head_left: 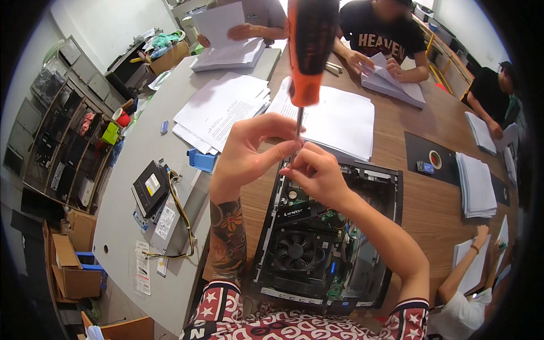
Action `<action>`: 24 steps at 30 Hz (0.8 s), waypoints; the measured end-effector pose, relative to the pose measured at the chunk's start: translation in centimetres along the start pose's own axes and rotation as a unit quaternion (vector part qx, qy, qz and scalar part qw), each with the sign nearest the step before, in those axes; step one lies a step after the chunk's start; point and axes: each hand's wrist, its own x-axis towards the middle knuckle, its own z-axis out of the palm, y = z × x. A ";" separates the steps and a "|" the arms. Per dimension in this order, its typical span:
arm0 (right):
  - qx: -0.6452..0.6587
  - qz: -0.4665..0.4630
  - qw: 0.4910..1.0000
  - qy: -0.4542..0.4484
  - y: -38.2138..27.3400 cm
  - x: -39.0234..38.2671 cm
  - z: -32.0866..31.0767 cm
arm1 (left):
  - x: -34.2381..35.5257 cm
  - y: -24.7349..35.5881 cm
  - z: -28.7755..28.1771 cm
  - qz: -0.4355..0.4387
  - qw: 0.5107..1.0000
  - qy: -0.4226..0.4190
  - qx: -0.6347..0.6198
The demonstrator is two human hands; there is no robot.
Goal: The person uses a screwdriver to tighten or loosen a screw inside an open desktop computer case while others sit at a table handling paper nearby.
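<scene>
An orange and black screwdriver (309, 90) stands upright close to the camera, handle up and shaft down. The fingers of my left hand (249, 147) are closed round its metal shaft, near the lower end. Just beneath, my right hand (320, 173) is closed in a pinch by the shaft's tip; whatever lies between those fingertips is too small to make out. Both hands are above the far left part of an opened computer case (396, 226). Inside it show a black cooling fan (296, 252), a black drive (294, 213) and green circuit boards.
Left of the case, a power supply (165, 226) with cables, an optical drive (150, 187) and a blue plastic bracket (202, 160) lie on the grey table. Paper stacks (221, 107) (345, 122) lie beyond. Several people handle papers around the tables. A tape roll (435, 160) sits at right.
</scene>
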 end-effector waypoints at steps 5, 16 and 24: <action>-0.032 0.005 0.999 -0.001 0.1 0.1 0.0 | 0.0 -0.5 -0.2 0.022 0.998 -0.021 0.053; 0.023 0.001 1.000 -0.018 0.8 0.1 0.1 | -0.1 0.1 -0.3 -0.016 1.000 0.008 -0.019; 0.011 0.020 1.000 0.015 0.5 0.1 0.6 | -0.2 -0.1 -0.3 -0.016 0.998 -0.027 -0.063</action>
